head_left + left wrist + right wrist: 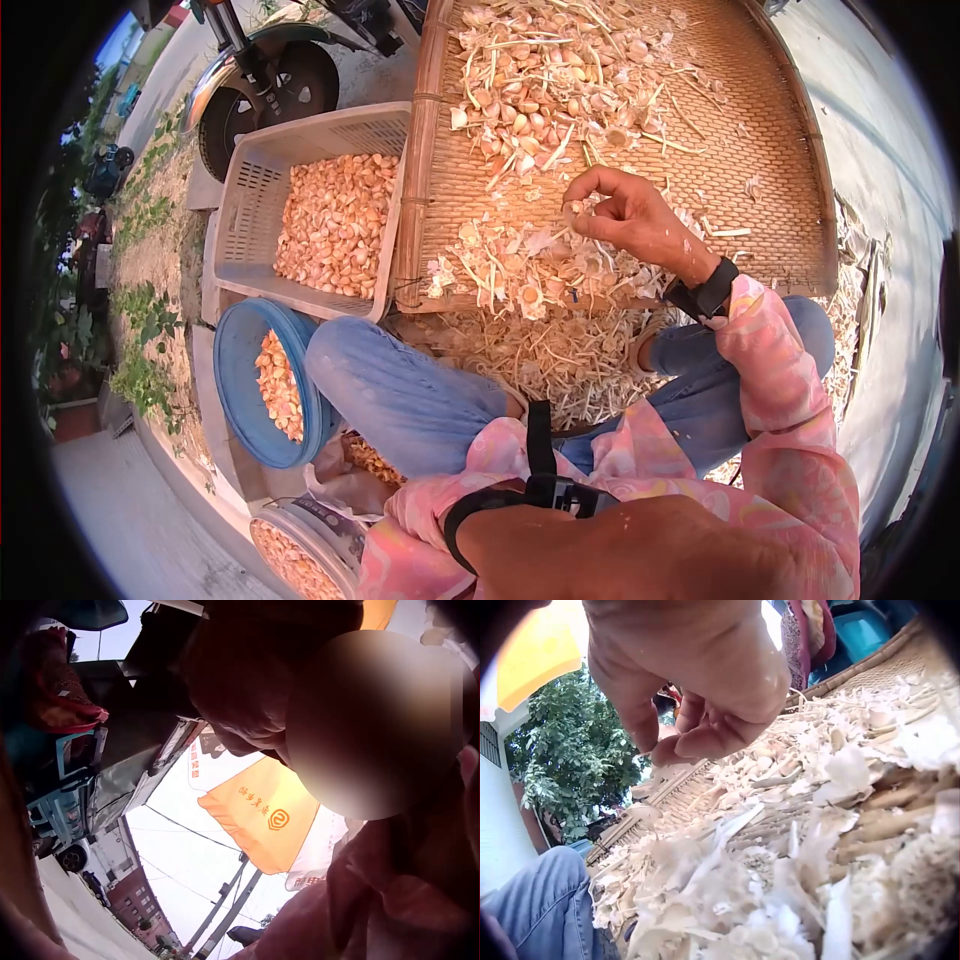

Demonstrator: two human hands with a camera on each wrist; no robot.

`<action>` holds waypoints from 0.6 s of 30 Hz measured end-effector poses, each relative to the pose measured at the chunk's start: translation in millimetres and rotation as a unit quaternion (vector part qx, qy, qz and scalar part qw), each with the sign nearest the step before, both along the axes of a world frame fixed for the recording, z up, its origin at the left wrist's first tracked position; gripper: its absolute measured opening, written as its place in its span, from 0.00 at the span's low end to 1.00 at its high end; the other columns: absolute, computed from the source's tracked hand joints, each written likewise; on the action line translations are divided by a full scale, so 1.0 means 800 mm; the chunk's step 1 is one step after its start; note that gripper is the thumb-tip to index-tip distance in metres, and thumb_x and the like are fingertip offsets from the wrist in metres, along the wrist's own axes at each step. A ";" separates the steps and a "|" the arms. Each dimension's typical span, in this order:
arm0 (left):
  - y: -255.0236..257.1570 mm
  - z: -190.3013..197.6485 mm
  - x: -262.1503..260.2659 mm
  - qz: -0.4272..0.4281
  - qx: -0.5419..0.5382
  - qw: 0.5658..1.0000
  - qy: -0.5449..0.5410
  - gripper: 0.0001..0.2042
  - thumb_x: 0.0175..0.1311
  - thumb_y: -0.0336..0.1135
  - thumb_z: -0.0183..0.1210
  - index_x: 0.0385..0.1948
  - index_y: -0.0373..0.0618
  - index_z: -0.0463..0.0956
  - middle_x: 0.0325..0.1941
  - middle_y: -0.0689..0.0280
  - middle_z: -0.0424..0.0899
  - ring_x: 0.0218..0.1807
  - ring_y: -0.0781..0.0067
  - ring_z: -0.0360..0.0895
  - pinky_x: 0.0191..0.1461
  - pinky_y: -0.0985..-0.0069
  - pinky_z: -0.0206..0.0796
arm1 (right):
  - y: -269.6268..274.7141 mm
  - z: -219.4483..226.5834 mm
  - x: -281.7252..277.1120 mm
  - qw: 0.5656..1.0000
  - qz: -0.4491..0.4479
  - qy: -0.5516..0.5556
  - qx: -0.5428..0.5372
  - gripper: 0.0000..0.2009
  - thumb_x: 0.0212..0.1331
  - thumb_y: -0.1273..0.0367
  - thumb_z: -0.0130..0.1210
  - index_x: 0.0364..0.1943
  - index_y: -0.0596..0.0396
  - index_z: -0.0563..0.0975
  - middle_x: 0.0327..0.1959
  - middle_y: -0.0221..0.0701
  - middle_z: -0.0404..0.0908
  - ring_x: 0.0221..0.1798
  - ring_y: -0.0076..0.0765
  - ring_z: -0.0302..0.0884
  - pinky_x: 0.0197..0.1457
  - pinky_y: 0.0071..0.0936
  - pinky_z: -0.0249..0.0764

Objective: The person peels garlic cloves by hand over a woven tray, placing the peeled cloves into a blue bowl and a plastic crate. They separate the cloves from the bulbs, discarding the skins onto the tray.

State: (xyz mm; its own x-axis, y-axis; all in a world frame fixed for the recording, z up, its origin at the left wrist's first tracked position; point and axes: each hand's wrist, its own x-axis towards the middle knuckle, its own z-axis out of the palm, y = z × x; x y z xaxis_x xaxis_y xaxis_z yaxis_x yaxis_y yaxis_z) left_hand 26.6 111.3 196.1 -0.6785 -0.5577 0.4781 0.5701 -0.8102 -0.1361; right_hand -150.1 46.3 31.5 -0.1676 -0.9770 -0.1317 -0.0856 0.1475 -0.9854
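Observation:
Above the woven tray (800, 200), the right hand (630, 218) pinches a small pale garlic piece (577, 208) between thumb and fingertips; the right wrist view shows this hand (694, 682) over papery skins (757, 900). Beyond it lies a heap of garlic cloves (535, 90) with dry stems, and nearer the front edge a pile of skins (530, 270). Close to the head camera, the left hand (640, 550) is raised at the bottom of the view, its fingers hidden. In the left wrist view it shows as a dark shape (240, 682) beside a blurred area.
A pale crate (245, 210) of cloves stands left of the tray. Below it are a blue bucket (232, 370) and a white bucket (325, 535), both holding cloves. Stems and skins (570, 365) cover the ground between the person's legs (410, 400). A wheel (300, 85) stands behind the crate.

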 end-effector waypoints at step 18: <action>-0.128 -0.094 0.022 0.008 -0.065 0.920 -0.386 0.10 0.67 0.30 0.48 0.45 0.35 0.68 0.35 0.60 0.73 0.33 0.81 0.67 0.35 0.86 0.61 | -0.008 0.001 -0.002 0.974 -0.140 -0.143 -0.107 0.12 0.57 0.72 0.53 0.45 0.57 0.71 0.30 0.24 0.73 0.30 0.17 0.72 0.33 0.16 0.68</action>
State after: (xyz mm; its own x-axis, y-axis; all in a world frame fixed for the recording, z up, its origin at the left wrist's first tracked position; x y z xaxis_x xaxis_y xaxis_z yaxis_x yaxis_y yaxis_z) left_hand 44.2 8.8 121.0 -0.8362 -0.5426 -0.0800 0.4676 -0.7815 0.4130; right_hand -151.9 39.9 32.1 -0.4182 -0.9083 -0.0107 0.2113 -0.0858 -0.9737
